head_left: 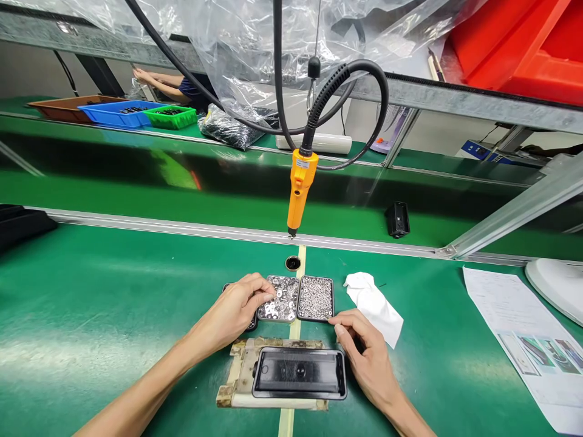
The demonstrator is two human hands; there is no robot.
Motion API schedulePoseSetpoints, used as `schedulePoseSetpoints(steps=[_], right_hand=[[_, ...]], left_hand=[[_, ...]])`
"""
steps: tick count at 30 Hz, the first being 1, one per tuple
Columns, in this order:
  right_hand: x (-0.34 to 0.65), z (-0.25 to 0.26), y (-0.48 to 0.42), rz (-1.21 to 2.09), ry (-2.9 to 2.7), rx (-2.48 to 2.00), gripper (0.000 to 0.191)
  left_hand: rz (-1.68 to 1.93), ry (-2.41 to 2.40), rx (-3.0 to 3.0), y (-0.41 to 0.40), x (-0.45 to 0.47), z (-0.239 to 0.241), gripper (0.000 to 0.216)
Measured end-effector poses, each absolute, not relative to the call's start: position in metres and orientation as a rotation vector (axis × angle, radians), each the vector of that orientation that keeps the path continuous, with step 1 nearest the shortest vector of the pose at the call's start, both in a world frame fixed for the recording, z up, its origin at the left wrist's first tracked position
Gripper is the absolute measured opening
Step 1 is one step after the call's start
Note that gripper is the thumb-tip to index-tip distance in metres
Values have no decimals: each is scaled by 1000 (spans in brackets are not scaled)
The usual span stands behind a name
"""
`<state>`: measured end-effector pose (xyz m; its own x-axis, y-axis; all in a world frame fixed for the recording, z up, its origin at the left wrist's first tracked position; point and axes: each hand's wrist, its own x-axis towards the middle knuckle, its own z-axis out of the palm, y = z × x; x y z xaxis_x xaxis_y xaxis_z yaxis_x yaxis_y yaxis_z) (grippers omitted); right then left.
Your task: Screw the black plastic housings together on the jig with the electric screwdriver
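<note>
My left hand (241,304) reaches over a tray of shiny washers (285,300), thumb and forefinger pinched together at its left side. Whatever is between those fingertips is too small to make out. Partly hidden under this hand is a dark tray (252,323). My right hand (364,349) has its forefinger stretched to the near right corner of a black tray of small metal parts (316,297), thumb apart and other fingers curled. Between my hands, a black rectangular housing (299,373) lies on a taped, pale fixture (241,370).
An orange electric screwdriver (301,188) hangs above the bench. A white cloth (371,303) and printed sheet (523,340) lie to the right. Beyond the metal rail (182,227) is a green belt with a black box (398,220). A co-worker's arms (159,82) show behind bins.
</note>
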<state>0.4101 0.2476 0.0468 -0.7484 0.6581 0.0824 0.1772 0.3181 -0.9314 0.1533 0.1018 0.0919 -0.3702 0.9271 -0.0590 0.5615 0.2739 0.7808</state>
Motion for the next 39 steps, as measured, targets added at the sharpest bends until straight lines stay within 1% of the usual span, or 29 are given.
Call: schedulePoseSetpoints(steps=[4, 8, 11, 16, 20, 22, 25, 32, 37, 39], right_hand=[[411, 46, 248, 1422, -2131, -731, 24], [412, 45, 248, 1416, -2116, -733, 25], [412, 44, 249, 1411, -2109, -724, 24], [411, 43, 250, 1413, -2106, -723, 21], [412, 44, 249, 1421, -2107, -730, 21], [413, 43, 249, 1429, -2111, -736, 21], [413, 43, 249, 1437, -2114, -744, 21], [412, 45, 249, 1432, -2113, -737, 22], [411, 46, 249, 1427, -2121, -743, 23], [411, 46, 248, 1431, -2120, -750, 24]], left_hand=[[918, 1930, 1351, 88, 164, 120, 32], [684, 1713, 1651, 71, 191, 143, 26], [545, 1753, 1812, 67, 209, 142, 25], [622, 1839, 2020, 64, 210, 129, 34], [567, 1827, 2167, 52, 197, 124, 23], [503, 1822, 2273, 47, 194, 120, 30], [528, 1797, 2373, 45, 197, 113, 41], [577, 1875, 2404, 51, 210, 103, 45], [542, 1880, 2624, 53, 211, 106, 59], [536, 1852, 2616, 53, 211, 107, 62]])
